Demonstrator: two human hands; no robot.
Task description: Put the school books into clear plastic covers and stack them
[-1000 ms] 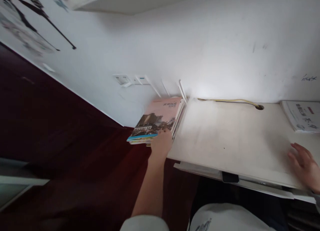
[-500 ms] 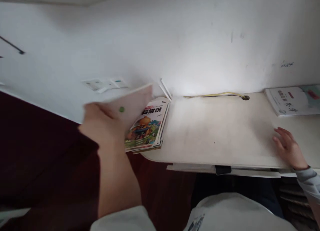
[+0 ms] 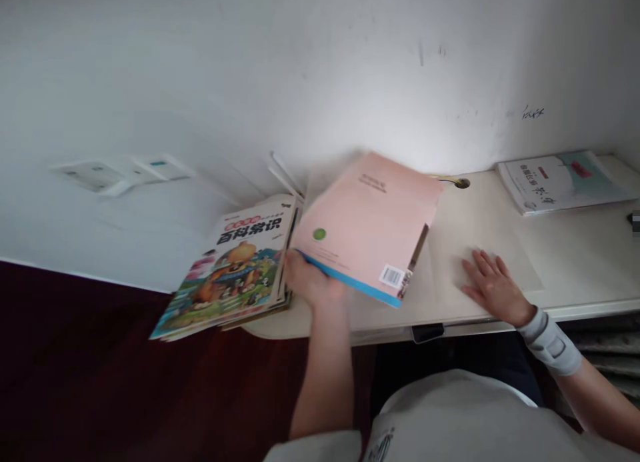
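My left hand [image 3: 316, 280] grips a pink book [image 3: 367, 215] by its lower left corner. A blue strip runs along the book's near edge, with a barcode and a green dot on the pink cover; it is held tilted over the desk. Just left of that hand lies a stack of books, topped by a colourful picture book [image 3: 233, 265] with cartoon animals, jutting past the desk's rounded end. My right hand [image 3: 493, 285] rests palm down on the white desk [image 3: 565, 262], fingers spread and nothing in it.
At the back right lies a white and green book [image 3: 565, 181]. Behind the pink book, a yellow cable enters a round hole [image 3: 463, 183] in the desk. Wall sockets [image 3: 120, 173] sit left of the stack. A dark object [image 3: 427, 333] shows under the front edge.
My left hand has carried the pink book rightward from over the stack to above the desk, uncovering the picture book. My right hand has settled flatter on the desk. The view has shifted.
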